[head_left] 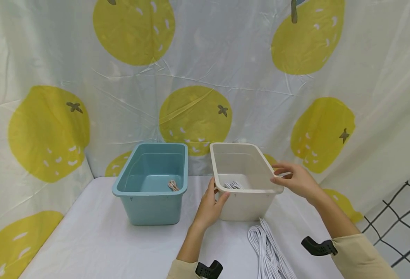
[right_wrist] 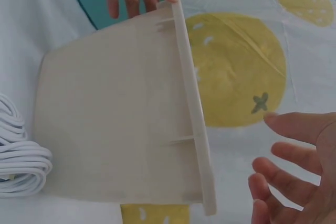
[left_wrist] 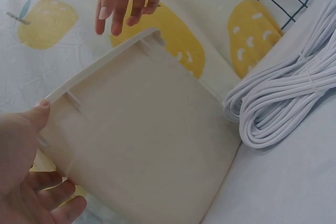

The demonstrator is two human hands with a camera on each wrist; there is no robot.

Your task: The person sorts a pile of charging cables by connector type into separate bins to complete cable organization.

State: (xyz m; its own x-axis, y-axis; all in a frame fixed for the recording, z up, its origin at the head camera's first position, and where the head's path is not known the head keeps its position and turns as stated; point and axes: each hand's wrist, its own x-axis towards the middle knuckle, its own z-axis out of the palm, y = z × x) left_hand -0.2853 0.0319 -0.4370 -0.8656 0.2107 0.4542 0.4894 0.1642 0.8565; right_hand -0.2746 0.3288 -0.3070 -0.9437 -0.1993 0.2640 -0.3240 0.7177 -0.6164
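A cream plastic bin [head_left: 243,205] stands upright on the white cloth, with a white coiled cable [head_left: 233,185] inside. My left hand [head_left: 209,209] is at its front left corner. The thumb touches the rim, and the loosely bent fingers lie beside the left wall. Across from it, my right hand [head_left: 297,181] hovers by the right rim; the right wrist view shows a gap between its relaxed fingers [right_wrist: 286,182] and the bin. Bundled white cables [head_left: 269,252] lie before the bin, near its right front.
To the left stands a blue bin [head_left: 150,209] holding a small coiled tan cord [head_left: 173,185]. A lemon-print curtain [head_left: 246,42] hangs behind both bins. Dark wire grid [head_left: 400,224] shows at the lower right.
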